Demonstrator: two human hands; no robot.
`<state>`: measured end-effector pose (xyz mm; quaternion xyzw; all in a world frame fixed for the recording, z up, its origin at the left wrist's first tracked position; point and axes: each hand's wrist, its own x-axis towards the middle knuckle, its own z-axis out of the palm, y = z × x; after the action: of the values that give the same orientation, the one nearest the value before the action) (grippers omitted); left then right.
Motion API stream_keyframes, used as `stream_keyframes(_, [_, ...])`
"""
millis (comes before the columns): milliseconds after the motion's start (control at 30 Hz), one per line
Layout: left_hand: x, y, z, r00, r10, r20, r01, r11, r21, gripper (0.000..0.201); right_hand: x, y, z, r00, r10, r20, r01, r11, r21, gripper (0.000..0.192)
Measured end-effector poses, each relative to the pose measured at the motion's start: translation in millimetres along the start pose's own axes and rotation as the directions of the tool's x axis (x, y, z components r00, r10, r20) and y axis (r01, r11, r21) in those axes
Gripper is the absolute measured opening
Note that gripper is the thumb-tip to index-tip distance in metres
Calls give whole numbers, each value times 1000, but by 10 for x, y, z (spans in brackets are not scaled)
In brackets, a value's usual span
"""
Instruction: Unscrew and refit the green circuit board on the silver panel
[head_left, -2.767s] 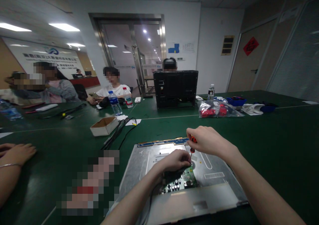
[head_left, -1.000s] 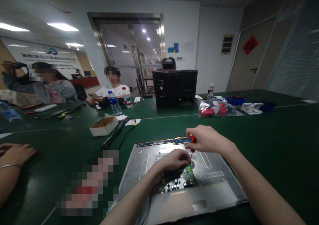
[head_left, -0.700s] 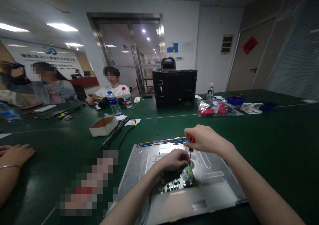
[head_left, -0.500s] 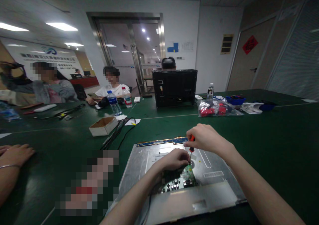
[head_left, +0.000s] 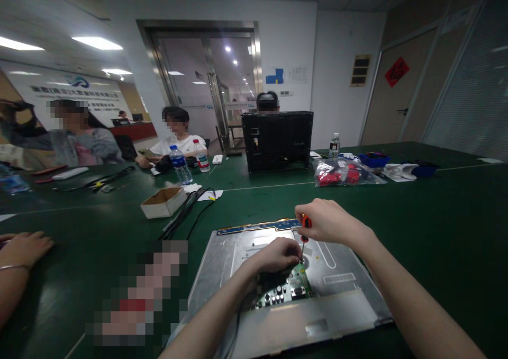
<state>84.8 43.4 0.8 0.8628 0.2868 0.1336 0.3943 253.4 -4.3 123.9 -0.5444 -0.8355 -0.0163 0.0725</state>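
A metal display panel (head_left: 337, 261) lies face down on the table, with a green circuit board (head_left: 304, 283) on its back and a narrow blue board (head_left: 254, 226) along its far edge. My right hand (head_left: 327, 218) is closed around the red-and-black handle of a screwdriver (head_left: 305, 237). The screwdriver stands nearly upright, its tip at the far corner of the green board. Beside the tip, my left hand (head_left: 280, 254) rests over the board with fingers curled together; what they pinch, if anything, is hidden.
Left of the panel lie black cables (head_left: 184, 213) and a small open box (head_left: 162, 203). Another person's hand (head_left: 27, 248) rests on the table at far left. Farther back stand bottles (head_left: 180, 165), a black monitor housing (head_left: 278, 142) and a plastic bag with red items (head_left: 345, 172).
My right hand has turned slightly on the screwdriver, and more of its red handle shows. My left hand stays at the tip.
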Motion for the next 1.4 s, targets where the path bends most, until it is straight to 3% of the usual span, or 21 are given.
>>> stream_keyframes(300, [4,4,1,1000,13,-11,-13,1000,26,14,26,-28,-5,999,47,-2,-47,997,-54,20])
stream_keyframes(767, [-1,-6,-2,1000,17,-7,-17,999,43,12,3,16,-13,998,6,-60,-8,999,-33,19])
stream_keyframes(1400, [-3,9,-4,1000,11,-2,-11,999,45,14,16,30,11,999,9,-48,-11,999,-41,22])
